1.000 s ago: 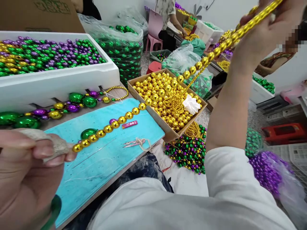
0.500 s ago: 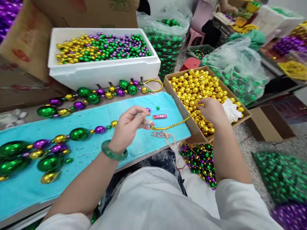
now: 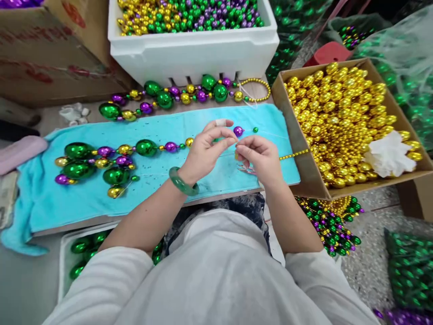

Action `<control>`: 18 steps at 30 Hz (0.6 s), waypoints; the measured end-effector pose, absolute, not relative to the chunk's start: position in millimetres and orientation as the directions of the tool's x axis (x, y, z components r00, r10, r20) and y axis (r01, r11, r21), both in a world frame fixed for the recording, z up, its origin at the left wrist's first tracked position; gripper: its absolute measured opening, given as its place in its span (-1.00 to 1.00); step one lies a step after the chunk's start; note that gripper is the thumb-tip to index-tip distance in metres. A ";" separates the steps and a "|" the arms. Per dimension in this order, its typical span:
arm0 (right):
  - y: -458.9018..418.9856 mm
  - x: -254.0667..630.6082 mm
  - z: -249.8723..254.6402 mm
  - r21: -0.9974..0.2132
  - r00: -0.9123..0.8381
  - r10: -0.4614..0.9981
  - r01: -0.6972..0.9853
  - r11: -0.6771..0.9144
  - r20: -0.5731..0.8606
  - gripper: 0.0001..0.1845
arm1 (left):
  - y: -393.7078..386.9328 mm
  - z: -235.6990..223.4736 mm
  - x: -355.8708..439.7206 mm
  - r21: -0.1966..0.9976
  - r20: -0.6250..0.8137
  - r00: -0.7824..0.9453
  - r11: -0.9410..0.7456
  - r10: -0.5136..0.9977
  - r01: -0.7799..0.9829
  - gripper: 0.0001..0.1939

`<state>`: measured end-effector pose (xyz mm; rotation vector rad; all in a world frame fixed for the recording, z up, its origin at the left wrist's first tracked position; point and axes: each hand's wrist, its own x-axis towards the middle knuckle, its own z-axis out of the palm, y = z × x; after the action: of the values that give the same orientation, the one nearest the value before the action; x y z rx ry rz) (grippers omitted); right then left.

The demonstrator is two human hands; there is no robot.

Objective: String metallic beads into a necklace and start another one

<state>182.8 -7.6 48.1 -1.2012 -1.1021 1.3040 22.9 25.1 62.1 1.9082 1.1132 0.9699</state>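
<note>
The shallow cardboard box [image 3: 316, 183], at the right end of the bench [image 3: 93, 106], holds loose large gold beads [image 3: 331, 104], a heap of finer gold beads [image 3: 345, 135] and a crumpled white wad [image 3: 389, 153]. From it the gold bead strand [image 3: 295, 154] runs over the box's near left wall and across the blue cloth [image 3: 162, 176] to the right hand [image 3: 262, 160], which hides the rest. That hand's grip is closed, a bit of gold showing at its fingertips; whether this is the strand's end, I cannot tell. The left hand [image 3: 206, 149] has thumb and forefinger pinched together just beside it, on something too small to make out. Behind the cloth, the white foam box [image 3: 192, 54] contains small gold, green and purple beads. Below the bench's front edge, a white tub [image 3: 62, 266] holds big green beads [image 3: 81, 246]; at lower right, a bag [image 3: 409, 271] is full of green ones.
</note>
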 end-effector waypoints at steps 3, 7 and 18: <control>-12.5 186.1 44.1 -0.996 0.051 0.996 -0.058 -0.072 -0.075 -0.83 | 26.7 47.4 -12.0 0.755 0.223 0.295 -0.356 0.929 0.550 -0.83; -17.2 195.1 36.8 -0.997 0.097 0.994 -0.062 -0.044 -0.050 -0.91 | 28.5 20.6 -71.4 0.515 0.117 0.268 -0.289 0.956 0.807 -0.82; -16.2 196.9 30.4 -0.988 0.146 0.984 -0.128 -0.085 -0.103 -0.90 | 18.7 -13.8 -49.7 0.236 0.183 0.486 -0.519 0.854 0.822 -0.72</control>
<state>196.9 -16.2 30.4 -1.2550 -0.9613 1.2183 -49.7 18.7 -13.8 2.6064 1.4763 0.4225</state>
